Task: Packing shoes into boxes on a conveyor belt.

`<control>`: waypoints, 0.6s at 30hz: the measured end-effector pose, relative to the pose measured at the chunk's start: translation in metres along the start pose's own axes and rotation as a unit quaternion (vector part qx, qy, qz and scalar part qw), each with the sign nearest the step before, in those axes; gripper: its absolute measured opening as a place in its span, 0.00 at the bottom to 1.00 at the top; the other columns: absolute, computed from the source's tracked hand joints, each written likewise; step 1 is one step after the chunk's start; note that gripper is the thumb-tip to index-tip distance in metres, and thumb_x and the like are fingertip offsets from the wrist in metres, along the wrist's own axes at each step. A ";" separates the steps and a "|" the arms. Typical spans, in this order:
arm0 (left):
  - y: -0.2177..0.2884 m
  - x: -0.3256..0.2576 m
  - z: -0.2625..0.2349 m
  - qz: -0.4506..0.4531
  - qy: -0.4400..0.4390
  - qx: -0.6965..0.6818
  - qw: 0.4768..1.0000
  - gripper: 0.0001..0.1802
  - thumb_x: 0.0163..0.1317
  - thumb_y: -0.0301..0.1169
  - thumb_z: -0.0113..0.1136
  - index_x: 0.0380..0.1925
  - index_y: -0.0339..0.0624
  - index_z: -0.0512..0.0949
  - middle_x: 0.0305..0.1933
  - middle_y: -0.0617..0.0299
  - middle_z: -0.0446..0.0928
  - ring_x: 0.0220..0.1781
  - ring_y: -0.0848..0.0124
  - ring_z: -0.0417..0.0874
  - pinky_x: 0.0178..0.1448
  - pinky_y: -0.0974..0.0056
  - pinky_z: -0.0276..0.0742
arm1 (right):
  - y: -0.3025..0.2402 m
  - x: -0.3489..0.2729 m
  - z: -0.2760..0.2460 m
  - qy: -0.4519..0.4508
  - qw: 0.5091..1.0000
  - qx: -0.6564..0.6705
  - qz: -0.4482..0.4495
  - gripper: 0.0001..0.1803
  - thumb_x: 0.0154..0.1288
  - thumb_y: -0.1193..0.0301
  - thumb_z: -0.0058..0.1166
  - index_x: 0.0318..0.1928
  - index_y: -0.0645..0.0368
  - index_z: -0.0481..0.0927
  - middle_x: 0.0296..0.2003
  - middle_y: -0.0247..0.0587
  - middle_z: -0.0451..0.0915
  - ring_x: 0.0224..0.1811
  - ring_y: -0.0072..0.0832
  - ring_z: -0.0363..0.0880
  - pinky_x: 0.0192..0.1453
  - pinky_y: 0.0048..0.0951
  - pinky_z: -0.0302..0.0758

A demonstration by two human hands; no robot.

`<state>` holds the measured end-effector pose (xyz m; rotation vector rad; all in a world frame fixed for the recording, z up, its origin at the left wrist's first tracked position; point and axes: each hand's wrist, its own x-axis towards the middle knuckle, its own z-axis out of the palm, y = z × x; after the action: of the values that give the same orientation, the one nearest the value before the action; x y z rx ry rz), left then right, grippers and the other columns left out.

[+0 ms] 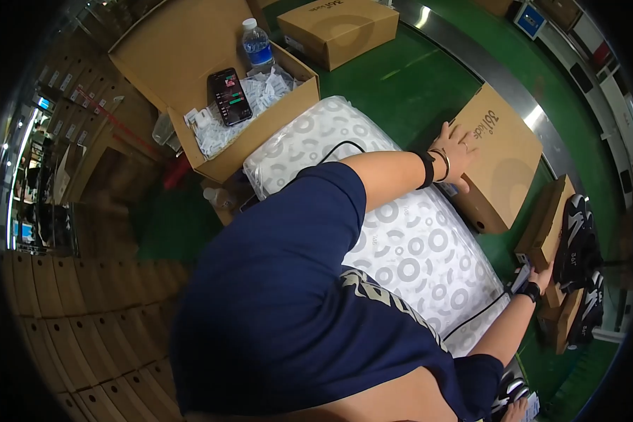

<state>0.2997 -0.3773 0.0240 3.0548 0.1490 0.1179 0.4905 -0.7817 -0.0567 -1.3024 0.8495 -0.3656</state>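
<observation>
My left hand (458,151) lies with spread fingers on a closed brown shoe box (503,151), at its near left edge. The box stands on the green conveyor belt. Farther right, my right hand (540,278) is closed around what looks like a grey handheld scanner (520,277), partly hidden by the fingers. A black cord (475,318) runs up toward it. Just beyond that hand is another brown shoe box (547,224), seen edge-on. Next to it lie black sneakers (577,235) with white marks. Between my arms spreads a stack of patterned white paper in clear plastic (415,243).
An open carton (243,144) at the upper left holds white paper slips, a phone (230,97) and a water bottle (257,46). Another shoe box (337,32) sits on the green belt (394,91). Stacked boxes (98,337) fill the lower left. Another person's hand (515,410) shows bottom right.
</observation>
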 end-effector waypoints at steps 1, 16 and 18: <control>0.004 0.007 0.000 0.019 0.001 -0.005 1.000 0.49 0.42 0.64 0.55 0.61 0.52 0.56 0.66 0.48 0.50 0.68 0.47 0.42 0.63 0.37 0.40 | 0.016 0.063 -0.014 -0.179 0.982 -0.014 0.049 0.31 0.47 0.56 0.59 0.46 0.62 0.64 0.44 0.49 0.68 0.34 0.38 0.72 0.31 0.35 0.72; 0.011 -0.016 0.015 0.024 0.112 -0.017 0.993 0.30 0.48 0.43 0.58 0.52 0.48 0.66 0.58 0.53 0.63 0.64 0.52 0.53 0.61 0.36 0.42 | -0.109 -0.149 -0.026 -0.129 0.698 -0.379 -0.594 0.35 0.39 0.64 0.66 0.49 0.66 0.69 0.45 0.55 0.67 0.50 0.46 0.65 0.55 0.35 0.65; 0.036 -0.030 0.008 0.064 0.046 -0.072 0.994 0.29 0.47 0.41 0.59 0.51 0.48 0.66 0.55 0.55 0.67 0.63 0.53 0.57 0.61 0.34 0.42 | -0.129 -0.158 -0.017 -0.150 0.722 -0.367 -0.567 0.39 0.38 0.66 0.67 0.54 0.57 0.64 0.48 0.52 0.65 0.50 0.45 0.67 0.53 0.36 0.67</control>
<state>0.2745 -0.4166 0.0167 2.9149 -0.0485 0.2671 0.4027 -0.7213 0.1179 -2.4959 -0.2752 -0.7790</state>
